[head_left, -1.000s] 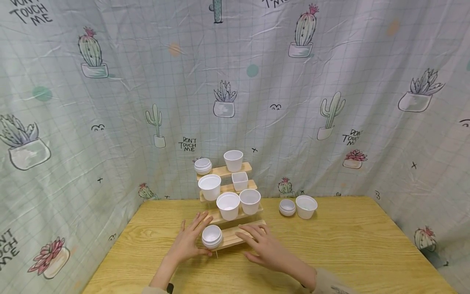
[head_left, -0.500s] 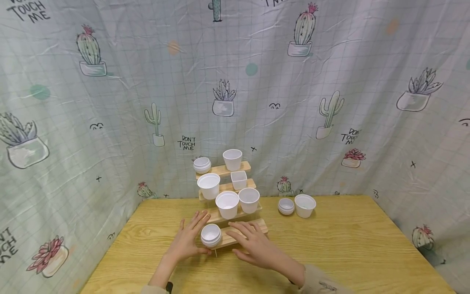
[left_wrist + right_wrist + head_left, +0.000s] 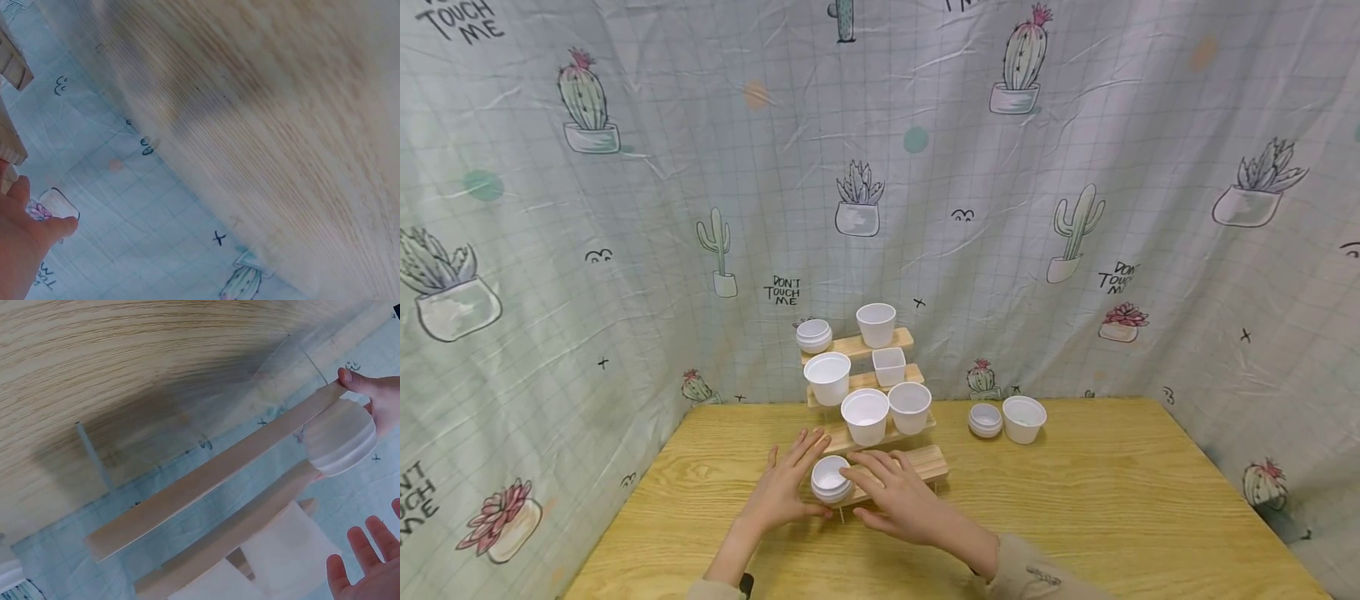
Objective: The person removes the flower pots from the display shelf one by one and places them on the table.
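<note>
Moved right hand (image 3: 901, 498) leftward to the round pot (image 3: 830, 483), with fingers extended. Keeps left hand (image 3: 777, 487), likewise extended, against the wooden stand (image 3: 927, 462) on the worktop (image 3: 1112, 500), slanting lengthwise away rightward, bearing white pots (image 3: 866, 419) mouth-up.

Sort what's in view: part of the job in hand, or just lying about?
Likely the job:
stand
front pot
six other pots on it
left hand, at stand
right hand, near front pot

Apparently lying about:
small loose pot
larger loose pot

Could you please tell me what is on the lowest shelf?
The lowest shelf holds a white pot at its left end; the right hand hides the shelf's middle in the head view.
</note>
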`<action>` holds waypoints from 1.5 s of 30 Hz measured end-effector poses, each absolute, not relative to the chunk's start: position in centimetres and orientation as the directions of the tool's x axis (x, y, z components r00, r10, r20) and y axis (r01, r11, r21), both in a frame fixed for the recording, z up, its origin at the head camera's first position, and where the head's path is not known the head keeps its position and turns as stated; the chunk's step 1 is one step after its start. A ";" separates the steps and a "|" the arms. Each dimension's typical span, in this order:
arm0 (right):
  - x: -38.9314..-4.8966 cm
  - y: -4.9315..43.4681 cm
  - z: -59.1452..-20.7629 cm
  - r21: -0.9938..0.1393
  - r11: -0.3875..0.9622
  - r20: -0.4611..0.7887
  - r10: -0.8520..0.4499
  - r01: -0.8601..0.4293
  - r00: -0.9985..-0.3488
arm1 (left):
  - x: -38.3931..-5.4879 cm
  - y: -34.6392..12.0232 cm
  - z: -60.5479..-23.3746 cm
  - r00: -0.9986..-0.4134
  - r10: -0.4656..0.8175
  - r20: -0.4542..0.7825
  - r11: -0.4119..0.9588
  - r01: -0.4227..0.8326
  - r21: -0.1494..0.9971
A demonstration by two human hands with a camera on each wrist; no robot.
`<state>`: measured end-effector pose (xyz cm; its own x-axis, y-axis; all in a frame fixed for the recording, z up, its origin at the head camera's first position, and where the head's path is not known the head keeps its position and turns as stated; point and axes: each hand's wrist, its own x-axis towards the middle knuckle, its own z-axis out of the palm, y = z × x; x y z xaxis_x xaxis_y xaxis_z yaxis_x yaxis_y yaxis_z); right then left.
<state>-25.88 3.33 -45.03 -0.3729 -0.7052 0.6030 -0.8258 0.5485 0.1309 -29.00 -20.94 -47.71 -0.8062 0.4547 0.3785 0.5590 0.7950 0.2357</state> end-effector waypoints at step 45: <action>-27.9 -1.0 -47.5 0.140 0.636 0.499 -0.707 -0.759 -0.501 | -29.2 -21.1 -47.7 -0.801 0.461 0.381 0.819 0.549 0.164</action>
<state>-27.86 -0.97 -47.49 -0.5006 -0.7071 0.4994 -0.7589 0.6360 0.1399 -29.19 -21.08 -47.67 -0.8013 0.4609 0.3814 0.5494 0.8192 0.1644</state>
